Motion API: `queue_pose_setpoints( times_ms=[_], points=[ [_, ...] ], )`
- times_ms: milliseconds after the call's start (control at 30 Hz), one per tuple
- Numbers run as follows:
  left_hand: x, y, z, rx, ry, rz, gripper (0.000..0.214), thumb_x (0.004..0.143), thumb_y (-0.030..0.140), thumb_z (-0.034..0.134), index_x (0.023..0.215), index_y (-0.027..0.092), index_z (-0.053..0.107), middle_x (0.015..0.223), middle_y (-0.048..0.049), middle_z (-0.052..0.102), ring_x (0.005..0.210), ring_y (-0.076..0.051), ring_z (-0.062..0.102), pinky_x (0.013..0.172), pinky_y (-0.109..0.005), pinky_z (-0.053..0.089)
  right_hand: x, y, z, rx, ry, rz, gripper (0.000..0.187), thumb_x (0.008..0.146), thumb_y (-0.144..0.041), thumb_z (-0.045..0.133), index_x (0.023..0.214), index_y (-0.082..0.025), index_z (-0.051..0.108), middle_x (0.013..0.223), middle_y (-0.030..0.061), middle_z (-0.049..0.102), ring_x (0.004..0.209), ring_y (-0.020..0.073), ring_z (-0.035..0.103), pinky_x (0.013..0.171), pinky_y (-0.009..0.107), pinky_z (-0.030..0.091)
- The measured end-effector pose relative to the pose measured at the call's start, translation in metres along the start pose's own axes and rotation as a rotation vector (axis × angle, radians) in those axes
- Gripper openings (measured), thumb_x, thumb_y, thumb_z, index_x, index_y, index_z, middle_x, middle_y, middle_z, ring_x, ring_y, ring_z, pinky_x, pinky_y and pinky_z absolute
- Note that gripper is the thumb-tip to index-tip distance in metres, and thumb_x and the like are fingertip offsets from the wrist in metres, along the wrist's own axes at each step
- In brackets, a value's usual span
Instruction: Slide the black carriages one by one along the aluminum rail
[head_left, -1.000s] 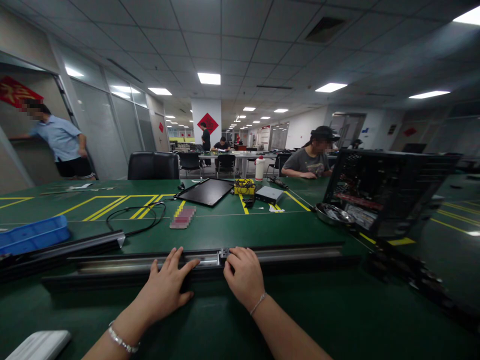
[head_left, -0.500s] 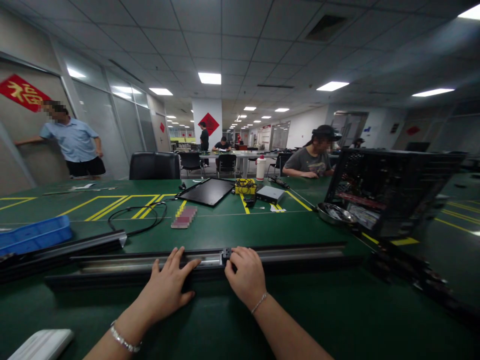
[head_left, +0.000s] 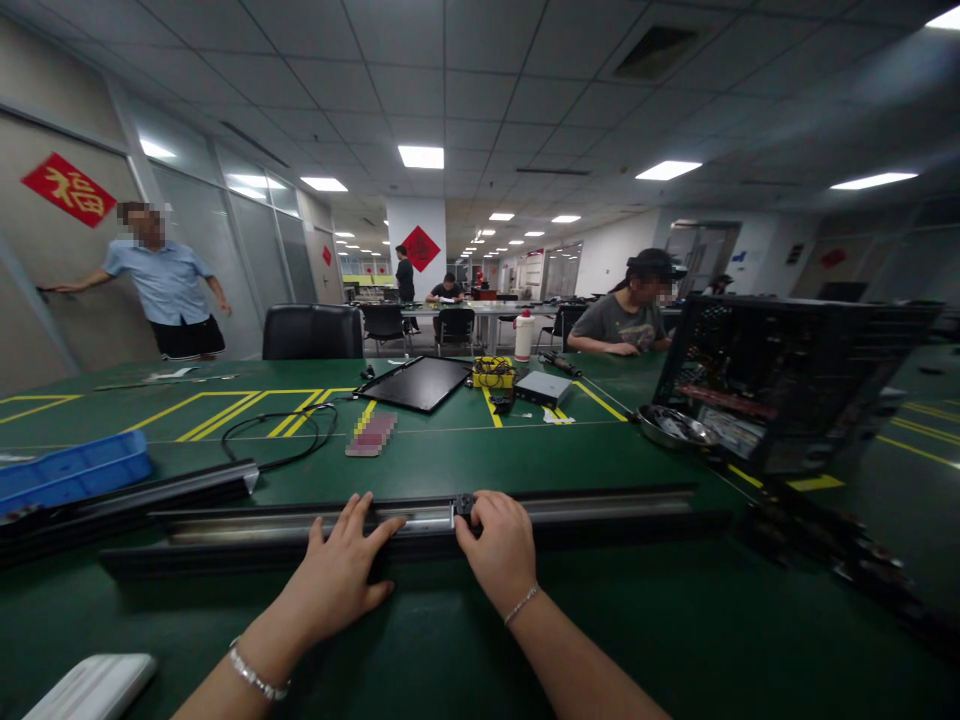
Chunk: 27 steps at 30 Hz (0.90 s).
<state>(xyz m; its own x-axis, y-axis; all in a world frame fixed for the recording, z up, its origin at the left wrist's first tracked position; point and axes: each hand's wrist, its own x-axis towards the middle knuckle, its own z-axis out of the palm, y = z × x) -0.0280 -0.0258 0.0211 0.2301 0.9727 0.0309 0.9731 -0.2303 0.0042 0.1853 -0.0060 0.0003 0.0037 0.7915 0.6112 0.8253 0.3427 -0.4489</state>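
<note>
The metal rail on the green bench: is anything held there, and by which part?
The right hand holds the small black block on the metal rail, fingertips at its right side; the left hand lies open on the rail, not gripping.

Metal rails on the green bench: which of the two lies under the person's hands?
The long front rail, under the left hand and right hand; the other rail lies further left, untouched, by the blue tray.
</note>
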Motion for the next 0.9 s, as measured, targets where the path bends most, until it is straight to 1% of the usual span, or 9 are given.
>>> queue_pose_setpoints(
  times_ms=[100,133,200,267,333,433,900],
  points=[
    [0.0009,-0.0016,0.003,0.007,0.017,0.007,0.067,0.068,0.037,0.056,0.133,0.037,0.037,0.15,-0.0113,0.021,0.137,-0.034,0.011,0.101,-0.063,0.017,-0.0007,0.0,0.0015,-0.007,0.022,0.065,0.008,0.074,-0.026,0.058,0.076,-0.02,0.054,0.093,0.0057,0.063,0.09,0.0197,0.055,0.083,0.032,0.038],
    [0.001,-0.0022,0.0039,0.008,0.02,0.01,0.067,0.068,0.037,0.056,0.132,0.037,0.037,0.15,-0.0113,0.021,0.137,-0.035,0.011,0.101,-0.063,0.017,-0.0008,0.0001,0.0017,-0.008,0.024,0.07,0.012,0.074,-0.027,0.058,0.082,-0.019,0.056,0.097,0.0064,0.063,0.093,0.02,0.055,0.084,0.033,0.038],
    [0.0011,-0.003,0.005,0.008,0.025,0.016,0.068,0.068,0.038,0.056,0.133,0.037,0.036,0.15,-0.0112,0.021,0.137,-0.035,0.012,0.101,-0.064,0.017,-0.0009,0.0007,0.0015,-0.011,0.01,0.043,0.025,0.075,-0.027,0.057,0.099,-0.019,0.058,0.106,0.007,0.062,0.101,0.0204,0.053,0.09,0.034,0.036],
    [0.0009,-0.0031,0.0052,0.011,0.029,0.019,0.068,0.068,0.037,0.056,0.133,0.037,0.036,0.15,-0.0118,0.021,0.137,-0.035,0.013,0.1,-0.064,0.018,-0.0005,0.001,0.0008,-0.018,-0.019,0.005,0.033,0.077,-0.028,0.056,0.109,-0.022,0.057,0.112,0.0057,0.061,0.106,0.0203,0.051,0.095,0.036,0.031],
    [0.0009,-0.0027,0.0048,0.02,0.03,0.013,0.068,0.068,0.037,0.056,0.133,0.036,0.036,0.15,-0.0126,0.021,0.137,-0.035,0.013,0.1,-0.064,0.018,0.0001,0.0007,-0.0002,-0.021,-0.052,-0.006,0.031,0.078,-0.029,0.055,0.108,-0.025,0.06,0.111,0.0034,0.063,0.107,0.02,0.051,0.097,0.036,0.029],
    [0.001,-0.0021,0.0045,0.022,0.024,0.007,0.068,0.068,0.035,0.056,0.133,0.037,0.036,0.15,-0.0123,0.021,0.137,-0.035,0.013,0.1,-0.064,0.018,0.0014,-0.0009,-0.0022,-0.005,-0.079,0.014,0.027,0.077,-0.028,0.055,0.102,-0.026,0.063,0.105,0.0016,0.065,0.104,0.02,0.053,0.098,0.035,0.028],
    [0.0011,-0.0024,0.0053,0.01,0.029,0.004,0.068,0.067,0.036,0.056,0.132,0.038,0.036,0.15,-0.0132,0.021,0.137,-0.034,0.013,0.101,-0.063,0.017,0.0018,-0.0035,-0.0045,0.015,-0.057,0.055,0.025,0.077,-0.025,0.054,0.099,-0.023,0.063,0.102,0.0038,0.066,0.104,0.0209,0.052,0.099,0.037,0.027]
  ],
)
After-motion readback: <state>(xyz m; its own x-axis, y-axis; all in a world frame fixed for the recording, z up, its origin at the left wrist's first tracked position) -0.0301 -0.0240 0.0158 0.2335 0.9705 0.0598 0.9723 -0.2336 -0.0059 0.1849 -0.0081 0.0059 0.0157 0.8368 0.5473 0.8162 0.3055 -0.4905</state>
